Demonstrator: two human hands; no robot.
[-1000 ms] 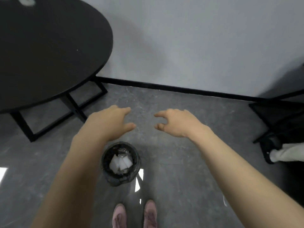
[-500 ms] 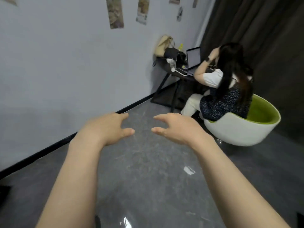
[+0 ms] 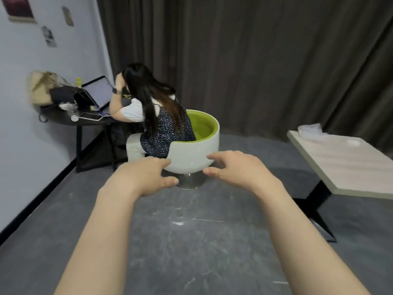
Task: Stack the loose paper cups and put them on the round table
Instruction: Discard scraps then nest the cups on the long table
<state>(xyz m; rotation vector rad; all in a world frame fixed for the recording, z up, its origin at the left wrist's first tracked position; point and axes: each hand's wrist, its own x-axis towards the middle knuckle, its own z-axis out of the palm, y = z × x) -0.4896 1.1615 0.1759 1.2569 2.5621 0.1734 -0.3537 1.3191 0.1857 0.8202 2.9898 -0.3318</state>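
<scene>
Paper cups are absent from view since the camera swung off the round worktop; both hands, left and right, hang relaxed, grasping nothing.

Both arms out front, left hand and right hand hovering with loose fingers, holding nothing. Beyond them a seated person in a white-and-green tub chair (laptop open), pale rectangular table at right.

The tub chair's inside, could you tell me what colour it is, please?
Green inside the chair, white outside; head view.
</scene>
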